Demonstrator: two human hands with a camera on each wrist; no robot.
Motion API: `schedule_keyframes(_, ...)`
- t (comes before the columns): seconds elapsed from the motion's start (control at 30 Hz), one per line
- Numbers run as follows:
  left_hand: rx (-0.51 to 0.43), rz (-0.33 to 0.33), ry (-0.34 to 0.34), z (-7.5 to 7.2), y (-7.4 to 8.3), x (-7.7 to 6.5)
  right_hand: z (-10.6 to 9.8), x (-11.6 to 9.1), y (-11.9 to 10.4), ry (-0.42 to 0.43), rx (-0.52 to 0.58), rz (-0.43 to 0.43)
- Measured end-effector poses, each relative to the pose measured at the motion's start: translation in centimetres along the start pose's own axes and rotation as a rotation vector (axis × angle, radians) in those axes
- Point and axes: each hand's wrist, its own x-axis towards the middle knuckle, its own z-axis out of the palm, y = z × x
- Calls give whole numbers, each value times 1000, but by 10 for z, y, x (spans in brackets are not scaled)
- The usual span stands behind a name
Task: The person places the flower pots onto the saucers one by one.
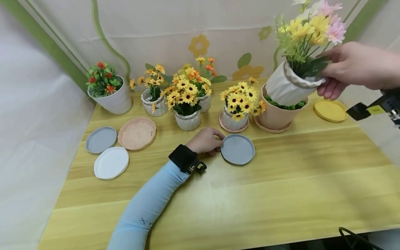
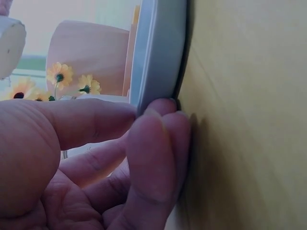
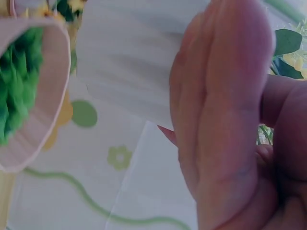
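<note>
Head view, clock positions taken from the grey saucer (image 1: 238,149) on the worktop (image 1: 281,194): the left hand (image 1: 204,140) touches the saucer's rim at 9 o'clock; the left wrist view, seeing the saucer edge-on, adds that the fingers pinch this rim. The right hand (image 1: 353,66) grips a tilted white pot (image 1: 289,86) by its upper edge, raised between 1 and 2 o'clock. In the head view this pot overlaps the peach pot (image 1: 272,117); only the right wrist view shows the gap separating them. Contents: the held pot carries yellow, white and pink flowers (image 1: 307,29); the peach pot holds green foliage (image 3: 19,81). At 12 o'clock, a small white pot (image 1: 232,121) of yellow flowers stands on a pink saucer (image 1: 234,130); towards 10 to 11 o'clock, three white pots (image 1: 187,121) hold yellow and orange flowers; near 10 o'clock, a larger white pot (image 1: 115,100) contains red-orange flowers with leaves. Three further saucers (image 1: 137,133) lie near 9 o'clock, and a yellow saucer (image 1: 330,111) past 2.
</note>
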Motion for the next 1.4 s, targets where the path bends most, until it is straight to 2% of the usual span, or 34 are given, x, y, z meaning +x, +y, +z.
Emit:
schedule_keyframes(0.33,-6,10,12,-1,3,4,48,-24,-19,-68,29,-33)
schedule_keyframes(0.6,-19,1,12,-1,3,4,92,-27,-27,-164,66,-111)
schedule_keyframes(0.8,-24,9,14,-2,5,4,124,-17,-26,-186,119,-117)
schedule_keyframes(1.0,-27,10,10,-1,7,3,150,-5,-22,-188,116,-136)
schedule_keyframes(1.1,-36,7,13,0,9,3,159,2,-19,-185,109,-149)
schedule_keyframes(1.27,-15,58,24,2,8,4,169,12,-13,-183,108,-168)
schedule_keyframes(1.4,-56,80,5,3,6,3,175,20,-7,-175,109,-178)
